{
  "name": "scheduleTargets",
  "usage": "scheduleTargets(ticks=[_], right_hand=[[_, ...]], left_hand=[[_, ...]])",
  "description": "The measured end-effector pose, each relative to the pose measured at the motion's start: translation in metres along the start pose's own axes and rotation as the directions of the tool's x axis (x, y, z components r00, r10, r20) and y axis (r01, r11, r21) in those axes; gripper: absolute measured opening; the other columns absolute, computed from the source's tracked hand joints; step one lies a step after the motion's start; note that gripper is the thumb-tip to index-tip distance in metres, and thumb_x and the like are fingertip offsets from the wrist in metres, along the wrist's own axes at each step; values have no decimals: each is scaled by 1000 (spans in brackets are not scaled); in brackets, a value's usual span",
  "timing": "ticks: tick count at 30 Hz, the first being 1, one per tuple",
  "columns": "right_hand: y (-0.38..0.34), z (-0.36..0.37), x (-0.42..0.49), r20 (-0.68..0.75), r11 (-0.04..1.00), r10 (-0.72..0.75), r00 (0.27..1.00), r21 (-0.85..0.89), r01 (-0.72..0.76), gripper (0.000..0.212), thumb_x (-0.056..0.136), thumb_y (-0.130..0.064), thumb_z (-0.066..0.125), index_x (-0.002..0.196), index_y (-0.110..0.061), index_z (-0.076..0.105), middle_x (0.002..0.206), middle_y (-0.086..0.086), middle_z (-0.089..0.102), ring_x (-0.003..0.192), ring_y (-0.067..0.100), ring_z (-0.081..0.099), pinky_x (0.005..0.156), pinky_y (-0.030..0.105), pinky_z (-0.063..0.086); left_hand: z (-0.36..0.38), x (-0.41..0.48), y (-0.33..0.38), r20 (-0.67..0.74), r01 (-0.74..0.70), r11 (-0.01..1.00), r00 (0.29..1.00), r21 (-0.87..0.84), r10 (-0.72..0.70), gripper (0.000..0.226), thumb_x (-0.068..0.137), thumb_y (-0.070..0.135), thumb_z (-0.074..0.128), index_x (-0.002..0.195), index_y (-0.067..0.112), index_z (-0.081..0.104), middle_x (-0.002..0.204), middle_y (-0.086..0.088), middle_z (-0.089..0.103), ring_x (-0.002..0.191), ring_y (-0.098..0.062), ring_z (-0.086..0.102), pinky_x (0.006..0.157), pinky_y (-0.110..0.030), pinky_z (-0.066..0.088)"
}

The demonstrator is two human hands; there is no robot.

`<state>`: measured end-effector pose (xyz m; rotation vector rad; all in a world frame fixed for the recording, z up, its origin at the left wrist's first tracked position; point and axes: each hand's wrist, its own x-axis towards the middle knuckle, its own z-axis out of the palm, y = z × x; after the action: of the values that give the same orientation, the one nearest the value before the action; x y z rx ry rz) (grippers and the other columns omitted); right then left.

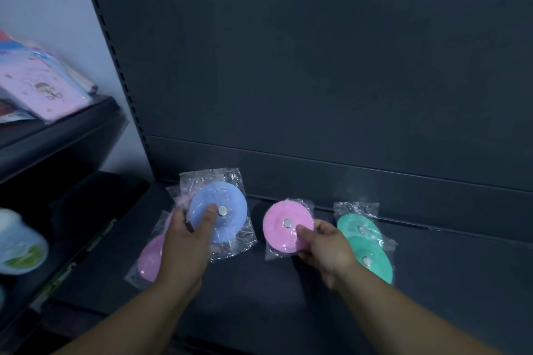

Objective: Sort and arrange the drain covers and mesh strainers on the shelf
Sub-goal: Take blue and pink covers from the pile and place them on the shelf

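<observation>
fingers (179,217) of left hand (184,242) grip round blue cover (230,199) in crinkly film (233,245); right hand (323,248) pinches pink disc (277,235).

shelf (259,291); back panel (317,81) behind it | left covers (150,259) lie on shelf, under left hand (184,242) holding raised cover (227,199) | right hand (326,248) holds middle cover (277,228) at centre | right pair (357,225) overlaps, one before the other | side shelf (57,130) far left, packets (37,89) on it

Matt covers in glossy wrap on dark metal

The blue drain cover (218,212) and pink drain cover (284,226) look matt and rubbery inside crinkled, glossy clear plastic bags, each with a shiny metal centre stud; the shelf (432,282) is matt dark metal.
</observation>
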<state>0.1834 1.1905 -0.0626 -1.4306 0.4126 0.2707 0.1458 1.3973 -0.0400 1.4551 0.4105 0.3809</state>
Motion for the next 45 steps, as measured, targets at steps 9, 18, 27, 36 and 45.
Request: scheduleTargets(ticks=[9,18,27,36,45], right_hand=[[-15,57,44,-26,702,-365,931,-664,257,49,83,-5,64,129,-17,55,123,2,56,105,19,60,91,16,38],[17,96,27,50,161,-409,911,-979,126,72,80,-62,58,139,-26,39,138,2,42,125,26,39,102,35,34],[23,94,28,271,129,-396,877,-930,346,46,81,-6,50,116,-33,61,142,-14,45,139,16,28,117,35,2],[35,91,35,177,271,-370,912,-918,288,37,88,-25,56,124,-19,50,149,1,35,140,24,27,115,24,18],[22,94,40,5,222,-355,935,-971,90,72,82,-72,44,130,-18,42,137,5,47,130,25,40,111,37,28]], left_hand=[[-44,28,15,37,-68,997,997,41,67,9,90,27,62,96,23,58,90,6,67,75,-4,64,50,-9,45],[-64,49,6,155,-37,999,987,-36,42,14,88,29,63,99,36,60,98,14,70,91,-7,68,73,-39,57],[-67,55,6,201,-68,996,976,-53,78,15,88,24,64,102,29,60,98,4,73,91,-17,70,74,-41,58],[-66,51,10,241,-77,996,967,-37,84,16,87,26,64,103,26,60,97,3,73,92,-18,70,86,-48,55],[-68,44,11,259,-76,996,962,-41,84,17,87,23,63,104,23,60,92,5,74,87,-14,70,74,-29,56]])
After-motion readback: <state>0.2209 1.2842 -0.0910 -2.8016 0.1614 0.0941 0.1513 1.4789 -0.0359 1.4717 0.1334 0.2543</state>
